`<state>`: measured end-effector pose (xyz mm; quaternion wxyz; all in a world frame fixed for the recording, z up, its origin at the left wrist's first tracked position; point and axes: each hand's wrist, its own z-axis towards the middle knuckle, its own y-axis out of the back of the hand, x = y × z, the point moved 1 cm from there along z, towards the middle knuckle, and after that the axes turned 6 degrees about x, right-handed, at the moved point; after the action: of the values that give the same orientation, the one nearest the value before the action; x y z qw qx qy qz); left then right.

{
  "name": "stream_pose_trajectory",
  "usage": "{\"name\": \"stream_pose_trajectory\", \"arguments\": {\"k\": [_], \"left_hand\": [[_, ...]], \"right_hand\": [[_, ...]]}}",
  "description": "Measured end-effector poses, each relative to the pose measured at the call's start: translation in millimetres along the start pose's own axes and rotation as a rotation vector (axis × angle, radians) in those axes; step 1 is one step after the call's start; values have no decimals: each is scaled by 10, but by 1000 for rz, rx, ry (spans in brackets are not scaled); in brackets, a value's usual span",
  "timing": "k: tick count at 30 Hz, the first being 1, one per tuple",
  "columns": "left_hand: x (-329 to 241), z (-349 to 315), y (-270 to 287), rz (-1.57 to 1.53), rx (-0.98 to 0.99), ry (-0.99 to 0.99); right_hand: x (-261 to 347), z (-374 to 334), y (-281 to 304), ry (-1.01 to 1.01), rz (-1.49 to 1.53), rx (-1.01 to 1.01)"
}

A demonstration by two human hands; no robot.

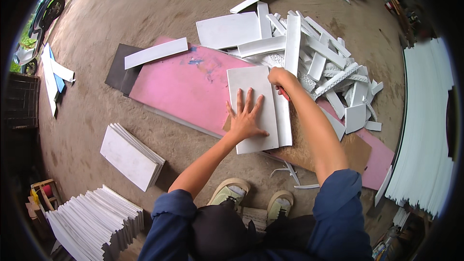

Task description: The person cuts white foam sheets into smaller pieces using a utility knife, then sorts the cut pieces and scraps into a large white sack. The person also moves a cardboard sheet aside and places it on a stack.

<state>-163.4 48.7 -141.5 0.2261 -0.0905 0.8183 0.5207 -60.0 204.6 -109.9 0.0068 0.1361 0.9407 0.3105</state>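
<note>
Two hands are at work over one pink board [179,87] on the floor; the left hand [246,121] holds nothing and presses flat, its fingers spread wide, on one white panel [253,78]; the right hand [281,79] is closed round one red-handled tool [284,94] at the panel's right edge, near its far corner; the tool's tip is hidden.

The panel lies across the middle of the board, its near end reaching the board's near edge; it is rectangular, smooth and matt, with straight sides and faint smudges; one white piece [285,125] lies beneath, showing as a band along its right side; one brown sheet [350,152] covers part of the board's right half.

One white strip [157,53] crosses the board's left end; one heap of white offcuts [331,50], too many to count, lies along the far edge; two stacks stand on the floor beyond the near left corner, one small stack [128,157] and one large stack [92,217].
</note>
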Motion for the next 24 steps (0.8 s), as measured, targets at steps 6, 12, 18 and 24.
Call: {"name": "stream_pose_trajectory", "arguments": {"k": [6,12,18,24], "left_hand": [[65,26,13,-31,-29,-3],[46,42,-21,34,-24,12],[21,40,-22,60,18,28],[30,110,-98,117,23,25]], "right_hand": [[-367,-610,-576,4,-11,42],[-974,-1127,-1377,95,26,-129],[-1344,-1574,-1893,160,51,-298],[-1560,-1583,-2091,177,121,-264]]}}
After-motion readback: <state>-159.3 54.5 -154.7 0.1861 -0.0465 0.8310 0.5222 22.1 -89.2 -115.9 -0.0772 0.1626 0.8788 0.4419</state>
